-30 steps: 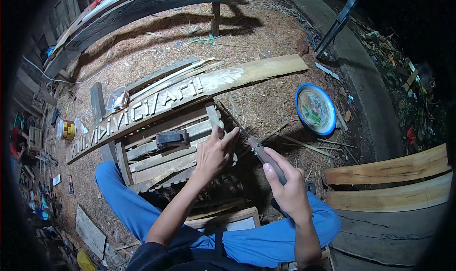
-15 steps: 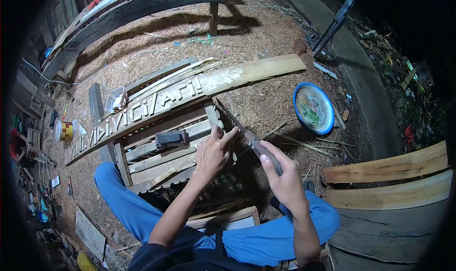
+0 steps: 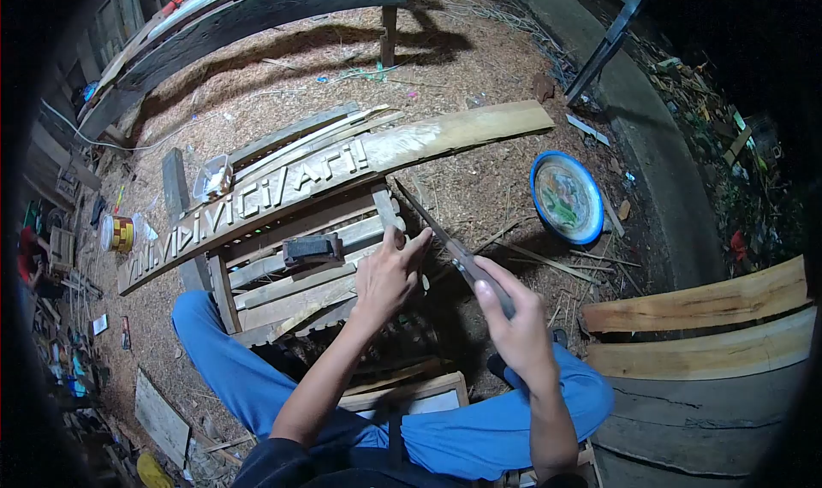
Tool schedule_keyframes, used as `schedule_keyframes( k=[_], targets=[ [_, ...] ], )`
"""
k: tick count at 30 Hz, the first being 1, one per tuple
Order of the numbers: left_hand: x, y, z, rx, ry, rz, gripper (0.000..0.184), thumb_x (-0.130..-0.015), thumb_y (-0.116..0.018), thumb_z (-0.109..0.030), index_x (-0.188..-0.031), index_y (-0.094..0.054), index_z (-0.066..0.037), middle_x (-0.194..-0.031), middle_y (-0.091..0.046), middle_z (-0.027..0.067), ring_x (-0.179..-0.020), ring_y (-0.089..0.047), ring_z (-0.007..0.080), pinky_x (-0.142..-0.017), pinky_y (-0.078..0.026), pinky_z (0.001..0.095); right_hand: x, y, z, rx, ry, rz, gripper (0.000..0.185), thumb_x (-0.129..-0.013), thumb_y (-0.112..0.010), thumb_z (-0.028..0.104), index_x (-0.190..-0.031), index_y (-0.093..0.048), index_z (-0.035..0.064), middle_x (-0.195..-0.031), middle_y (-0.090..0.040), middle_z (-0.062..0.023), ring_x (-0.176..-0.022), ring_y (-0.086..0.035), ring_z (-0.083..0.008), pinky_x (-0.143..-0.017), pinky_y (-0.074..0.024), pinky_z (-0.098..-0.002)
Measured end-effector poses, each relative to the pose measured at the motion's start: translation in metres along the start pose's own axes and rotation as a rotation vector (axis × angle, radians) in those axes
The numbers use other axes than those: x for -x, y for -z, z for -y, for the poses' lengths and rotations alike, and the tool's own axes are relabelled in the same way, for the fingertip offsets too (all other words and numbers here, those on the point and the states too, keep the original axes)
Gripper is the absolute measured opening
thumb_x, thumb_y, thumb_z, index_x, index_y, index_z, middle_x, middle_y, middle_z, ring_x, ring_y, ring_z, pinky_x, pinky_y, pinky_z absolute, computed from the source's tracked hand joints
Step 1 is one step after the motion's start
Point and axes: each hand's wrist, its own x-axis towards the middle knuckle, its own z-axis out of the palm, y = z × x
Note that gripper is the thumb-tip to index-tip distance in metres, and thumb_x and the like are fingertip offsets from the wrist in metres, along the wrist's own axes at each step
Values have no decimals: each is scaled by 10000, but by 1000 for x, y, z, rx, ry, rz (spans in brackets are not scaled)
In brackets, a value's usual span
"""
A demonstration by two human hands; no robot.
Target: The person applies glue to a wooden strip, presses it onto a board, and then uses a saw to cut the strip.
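Observation:
In my right hand [image 3: 516,321] is the dark handle of a saw [image 3: 441,235], its thin blade pointing up and left. My left hand [image 3: 390,276] is closed at the right end of a slatted wooden stand [image 3: 221,295], close beside the blade; what its fingers pinch is too small to make out. A dark block-shaped tool [image 3: 312,252] rests on the slats. Across the back of the stand lies a long board [image 3: 402,148] bearing raised wooden letters [image 3: 257,200].
A blue-rimmed round tray [image 3: 535,190] lies on the ground to the right. Planks [image 3: 698,304] are at the lower right. Behind stands a long bench [image 3: 257,27]. A small tub [image 3: 118,233] and a clear container [image 3: 212,180] are at the left. Part of another person [image 3: 30,257] shows far left.
My right hand and the saw have shifted slightly, up and left then a little back. My left hand stays nearly in place.

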Motion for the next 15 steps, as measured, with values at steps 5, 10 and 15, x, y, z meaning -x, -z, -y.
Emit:
schedule_keyframes(
  k=[5, 10, 15],
  targets=[
    [-2, 2, -3, -20, 4, 14, 703, -812, -723, -119, -1470, -602, -334, -1180, -585, 133, -908, -710, 320, -681, -571, 442, 0, 2, 0, 20, 12, 12, 384, -1045, -644, 216, -1354, -651, -12, -1213, -737, -250, -1155, -732, -337, -956, -563, -396],
    [-1, -3, 0, 25, -5, -38, 794, -768, -717, -108, -1500, -576, -382, -1196, -591, 148, -829, -707, 340, -686, -586, 447, -5, -1, -12, -25, 1, -27, 373, -1052, -640, 206, -1352, -655, -15, -1226, -745, -231, -1172, -728, -295, -975, -554, -373],
    [-2, -7, 5, 2, -17, -25, 796, -761, -729, -111, -1498, -579, -371, -1193, -591, 148, -854, -710, 332, -692, -589, 444, -1, 4, 3, -3, -23, -1, 381, -1059, -632, 218, -1355, -654, -19, -1234, -742, -235, -1181, -722, -289, -983, -547, -378]
  ],
)
